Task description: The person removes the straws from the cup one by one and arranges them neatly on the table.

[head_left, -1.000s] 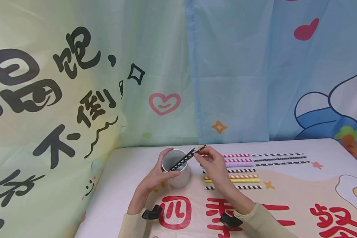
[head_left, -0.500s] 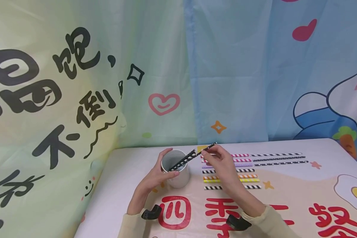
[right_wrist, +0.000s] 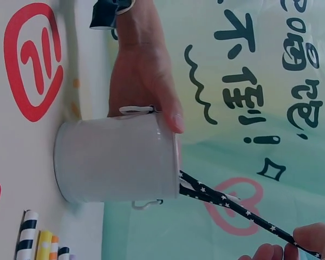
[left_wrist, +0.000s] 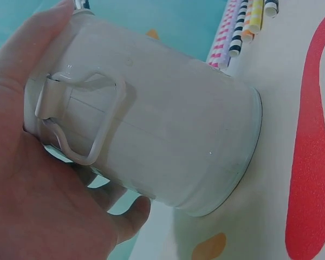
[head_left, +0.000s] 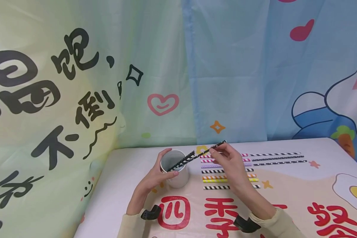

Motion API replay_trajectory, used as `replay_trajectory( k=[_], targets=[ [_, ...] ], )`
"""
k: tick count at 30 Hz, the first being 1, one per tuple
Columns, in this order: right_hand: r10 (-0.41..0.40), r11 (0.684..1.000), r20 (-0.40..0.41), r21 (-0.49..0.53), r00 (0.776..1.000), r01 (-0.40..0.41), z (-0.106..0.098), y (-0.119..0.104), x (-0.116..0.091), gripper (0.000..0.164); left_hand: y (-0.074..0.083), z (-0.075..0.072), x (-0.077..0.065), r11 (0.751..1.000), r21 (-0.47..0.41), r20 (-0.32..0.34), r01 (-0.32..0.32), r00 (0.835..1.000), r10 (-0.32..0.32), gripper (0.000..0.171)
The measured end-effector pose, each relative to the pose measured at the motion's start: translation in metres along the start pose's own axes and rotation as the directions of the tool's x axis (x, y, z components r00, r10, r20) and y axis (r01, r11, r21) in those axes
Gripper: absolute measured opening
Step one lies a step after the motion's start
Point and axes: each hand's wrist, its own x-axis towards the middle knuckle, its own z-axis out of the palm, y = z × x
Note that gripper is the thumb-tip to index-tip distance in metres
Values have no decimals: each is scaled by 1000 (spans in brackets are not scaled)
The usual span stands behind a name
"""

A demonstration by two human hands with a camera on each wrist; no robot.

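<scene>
A white metal mug [head_left: 181, 181] stands on the table, with a small wire handle [left_wrist: 116, 119] on its near wall in the left wrist view. My left hand [head_left: 155, 175] grips the mug near its rim, thumb along the front. Inside, black-and-white patterned paper straws [head_left: 180, 162] lean toward the right side of the rim. Between thumb and fingers, my right hand [head_left: 232, 162] pinches a black paper straw with white stars [right_wrist: 260, 221] near its upper end. That straw slants up and right from the mug's mouth; its lower end is hidden by the other straws and the mug.
To the right of the mug lies a row of pink, purple, orange, yellow and black striped straws [head_left: 215, 180], partly under my right forearm. Three black-and-white straws [head_left: 278, 158] lie beyond them. A printed curtain [head_left: 229, 66] hangs behind the table's far edge.
My right hand has moved right, drawing the star-patterned straw farther out of the mug and away from the others. My left hand and the mug have stayed in place.
</scene>
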Motion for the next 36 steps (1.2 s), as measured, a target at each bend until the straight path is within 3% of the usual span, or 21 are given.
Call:
replay_trajectory(
  k=[12,18,23,28,32,36],
  targets=[
    [-10,1000,-30,-9,1000,10,-18,-7,-7,38,-1,0,-1,1000,-3,4,-5,1000,5,88],
    [-70,998,-39,-14,997,69,-34,-13,-12,37,-2,1,-1,1000,-9,5,-8,1000,8,89],
    [-136,987,-19,-93,991,134,-48,-13,-14,38,-2,1,-1,1000,-7,1,-3,1000,3,89],
    [-219,939,12,-270,976,214,-59,-6,-15,31,-2,1,-1,1000,-6,3,0,1000,0,88],
    [-269,869,55,-416,961,267,-68,0,-15,26,-2,1,-1,1000,-6,7,-4,1000,4,88],
    [-277,780,87,-562,957,277,-77,5,-15,25,-2,0,0,1000,-9,5,-9,1000,9,88]
  ],
)
